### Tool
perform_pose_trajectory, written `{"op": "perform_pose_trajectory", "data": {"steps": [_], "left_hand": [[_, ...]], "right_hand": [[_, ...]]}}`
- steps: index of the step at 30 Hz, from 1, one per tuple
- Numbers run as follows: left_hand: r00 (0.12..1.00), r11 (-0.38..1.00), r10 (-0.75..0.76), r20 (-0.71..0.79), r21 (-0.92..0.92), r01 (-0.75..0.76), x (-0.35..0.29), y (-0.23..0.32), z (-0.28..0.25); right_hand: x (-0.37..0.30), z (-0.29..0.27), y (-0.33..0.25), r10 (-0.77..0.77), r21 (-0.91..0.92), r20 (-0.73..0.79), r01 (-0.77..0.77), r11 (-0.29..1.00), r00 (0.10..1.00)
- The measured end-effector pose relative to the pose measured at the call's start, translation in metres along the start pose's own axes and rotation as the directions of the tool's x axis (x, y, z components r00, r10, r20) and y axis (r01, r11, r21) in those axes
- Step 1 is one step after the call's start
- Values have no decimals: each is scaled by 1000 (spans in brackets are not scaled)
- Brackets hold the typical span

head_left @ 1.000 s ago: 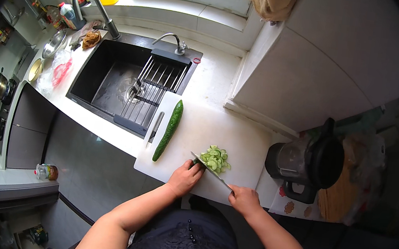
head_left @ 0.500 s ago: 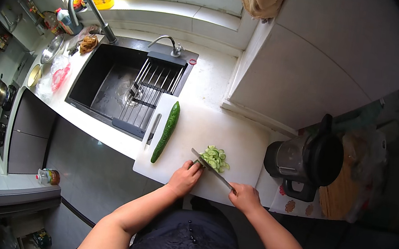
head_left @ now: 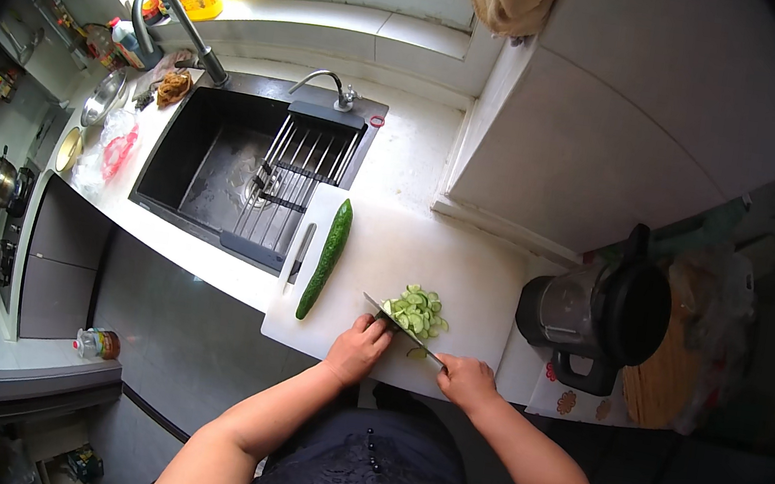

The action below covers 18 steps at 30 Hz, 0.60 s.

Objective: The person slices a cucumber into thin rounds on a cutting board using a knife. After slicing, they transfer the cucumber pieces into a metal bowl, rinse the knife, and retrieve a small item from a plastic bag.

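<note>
Green slices (head_left: pixel 414 308) lie cut beyond the left hand (head_left: pixel 358 350), its fingers (head_left: pixel 364 323) holding a half-hidden stub (head_left: pixel 382 317); the right hand (head_left: pixel 467 384) grips a knife (head_left: pixel 407 332); leftward, one cucumber (head_left: pixel 326 258) is uncut.

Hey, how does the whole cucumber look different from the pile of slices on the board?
The whole cucumber is one long, uncut piece; the slices are many small, thin pieces heaped together. The cucumber shows dark green skin, while the slices show mostly pale green. The cucumber lies near the left end of the cutting board, away from the knife; the slices lie right beside the knife. Both rest on the board.
</note>
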<state>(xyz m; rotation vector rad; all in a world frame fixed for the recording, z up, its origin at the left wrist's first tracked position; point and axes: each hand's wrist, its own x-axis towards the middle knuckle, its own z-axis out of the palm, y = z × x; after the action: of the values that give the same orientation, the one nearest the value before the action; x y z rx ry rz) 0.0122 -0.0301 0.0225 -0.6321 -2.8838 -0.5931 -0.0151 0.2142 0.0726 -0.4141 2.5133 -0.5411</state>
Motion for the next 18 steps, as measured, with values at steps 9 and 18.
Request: {"op": "perform_pose_trajectory", "data": {"steps": [9,18], "left_hand": [[998,1000,31,-58,2,-31,-2,-1,-1],[998,999,28,-57,-23,-29,1,1,0]], "right_hand": [[-2,-19,13,-57,18,-169,61,998,984],[-21,-34,-1,-113,-62,-207,102,993,972]]}}
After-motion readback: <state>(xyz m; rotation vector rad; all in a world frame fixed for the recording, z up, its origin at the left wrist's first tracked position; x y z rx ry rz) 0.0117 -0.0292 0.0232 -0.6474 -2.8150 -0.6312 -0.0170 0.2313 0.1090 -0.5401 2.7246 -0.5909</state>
